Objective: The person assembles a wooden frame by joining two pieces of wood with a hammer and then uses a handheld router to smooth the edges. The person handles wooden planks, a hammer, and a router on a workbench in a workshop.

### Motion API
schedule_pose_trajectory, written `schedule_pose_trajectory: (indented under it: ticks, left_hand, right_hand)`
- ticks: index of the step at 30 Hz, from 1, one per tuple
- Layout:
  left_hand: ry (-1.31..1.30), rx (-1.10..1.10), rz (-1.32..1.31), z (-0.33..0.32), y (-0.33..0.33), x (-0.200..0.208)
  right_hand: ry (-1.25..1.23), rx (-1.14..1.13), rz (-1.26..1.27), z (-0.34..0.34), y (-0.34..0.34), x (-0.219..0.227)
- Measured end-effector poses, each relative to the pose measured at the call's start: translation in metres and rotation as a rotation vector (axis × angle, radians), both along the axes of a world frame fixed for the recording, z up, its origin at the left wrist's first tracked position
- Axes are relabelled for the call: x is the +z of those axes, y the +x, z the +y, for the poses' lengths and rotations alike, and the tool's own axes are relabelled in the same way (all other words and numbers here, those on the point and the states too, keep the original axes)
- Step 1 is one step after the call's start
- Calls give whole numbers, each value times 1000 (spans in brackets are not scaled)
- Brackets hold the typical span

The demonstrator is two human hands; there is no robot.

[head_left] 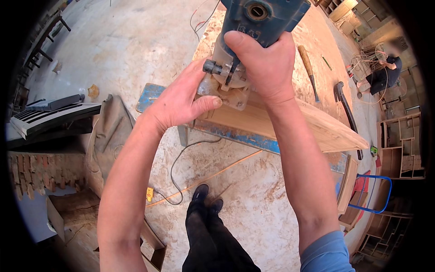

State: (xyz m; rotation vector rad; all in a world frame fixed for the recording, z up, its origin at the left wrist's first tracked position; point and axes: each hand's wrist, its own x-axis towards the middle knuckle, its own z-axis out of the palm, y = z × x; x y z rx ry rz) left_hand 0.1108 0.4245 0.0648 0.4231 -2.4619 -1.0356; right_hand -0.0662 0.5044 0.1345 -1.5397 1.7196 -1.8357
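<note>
Router (254,25): dark blue body, translucent squarish base (236,100)

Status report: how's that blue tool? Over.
Right hand gripping blue power tool. Left hand at its clear base. Wooden board below. Hammer lies off to right.

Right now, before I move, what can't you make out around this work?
All in the head view:
Blue power router: top end cut off by the upper edge.
Its cutting bit: not distinguishable behind the cloudy plastic base.
Right hand: fingers wrapped behind the router, hidden by it.
Seated person in dark clothing: too small to tell what they handle.
</note>
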Motion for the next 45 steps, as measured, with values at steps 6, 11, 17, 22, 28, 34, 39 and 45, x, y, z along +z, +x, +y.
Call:
schedule_pose_trajectory:
  ticks: [6,11,17,22,28,34,39,45]
  left_hand:
    - [33,-3,13,0,-1,-3]
    - [35,-3,-6,-1,-1,-1]
    - [32,5,-9,0,-1,-2]
    - [43,4,-15,0,-1,0]
    - [40,-1,-21,-1,-1,0]
    - [29,9,-19,-1,-1,0]
    - [33,7,-5,0,-2,0]
    - [27,5,-2,0,-2,0]
  right_hand:
    - [-6,18,-67,1,6,4]
    - [4,-20,-22,2,4,2]
    - [16,-33,-5,2,2,4]
    - [-6,-46,24,1,2,4]
    - [17,-40,35,0,1,4]
    - [-22,-4,1,-2,1,3]
    - [-2,-37,-16,-1,2,2]
    - [-14,-53,-2,-2,3,3]
